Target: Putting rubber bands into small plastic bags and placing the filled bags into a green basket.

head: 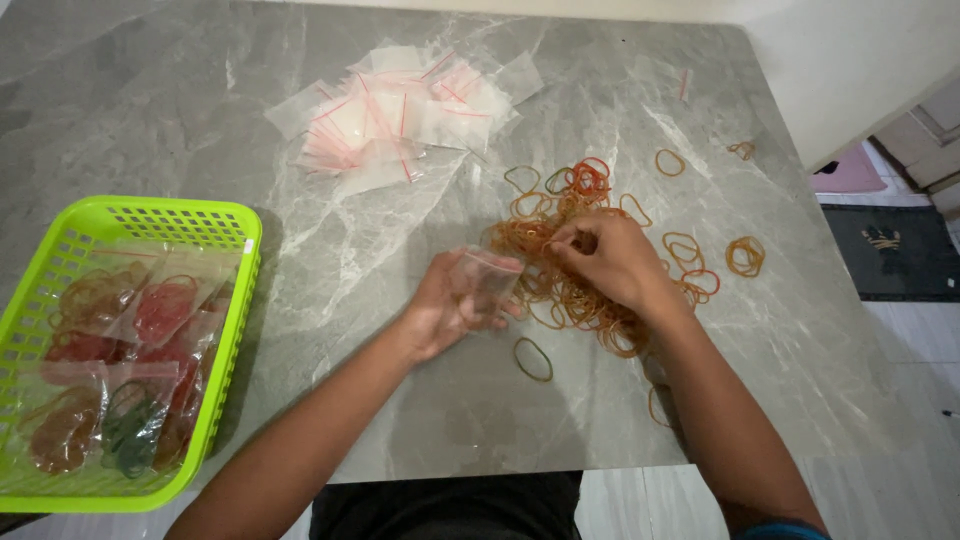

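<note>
A grey marble tabletop [300, 90] stands beside a white wall, with tiled floor and a dark mat [885, 250] at right. The green basket [225, 225] at left holds filled bags of bands. Empty bags [400, 115] lie heaped at the far side. The left hand [450, 305] grips a clear bag [485, 275]; the right hand [610, 260] pinches bands from the pile [560, 295] just beside it.

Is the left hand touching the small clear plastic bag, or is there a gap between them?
Touching. The head view shows the left hand holding the small clear bag, its fingers curled around the bag's lower part.
</note>
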